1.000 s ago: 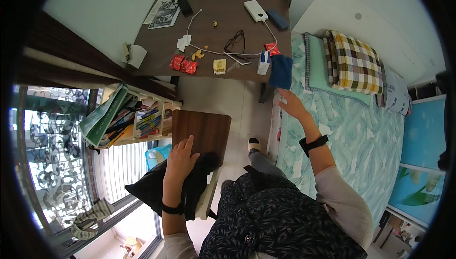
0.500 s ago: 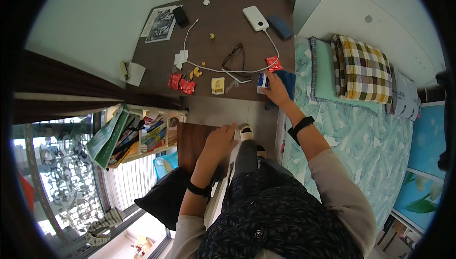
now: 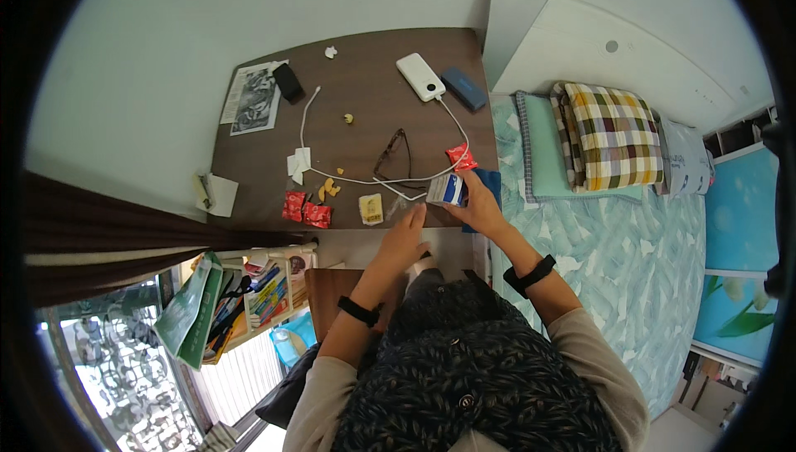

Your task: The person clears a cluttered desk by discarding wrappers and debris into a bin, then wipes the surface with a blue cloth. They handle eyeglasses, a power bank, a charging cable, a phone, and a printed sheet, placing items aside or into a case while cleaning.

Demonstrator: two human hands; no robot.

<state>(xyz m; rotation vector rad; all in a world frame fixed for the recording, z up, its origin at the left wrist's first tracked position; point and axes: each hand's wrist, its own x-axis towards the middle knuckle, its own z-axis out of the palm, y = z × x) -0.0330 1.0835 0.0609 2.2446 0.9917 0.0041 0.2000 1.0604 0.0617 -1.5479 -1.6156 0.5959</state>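
Observation:
A small blue and white box [image 3: 448,190] is gripped in my right hand [image 3: 481,207] at the near right edge of the table. My left hand [image 3: 404,240] hovers by the table's front edge, fingers stretched out and holding nothing, just left of the box. Beyond the box lie a red wrapped packet [image 3: 461,157] and a pair of dark-framed glasses [image 3: 385,156] with pale temple tips. A yellow square packet [image 3: 371,209] rests to the left of my fingertips. Part of a dark blue cloth-like item [image 3: 489,182] shows behind my right hand.
A white power bank [image 3: 421,77] with a long white cable [image 3: 373,182] and a blue case [image 3: 463,89] sit on the brown table [image 3: 356,62]. Red packets [image 3: 317,215], peel-like scraps [image 3: 331,187] and paper [image 3: 257,99] lie left. The bed [image 3: 572,286] stands right; a wooden chair [image 3: 327,290] is near.
My right hand has lifted and tilted the box, shifting it slightly left. My left hand has come up closer to the box. The whole view has moved, so the table appears lower.

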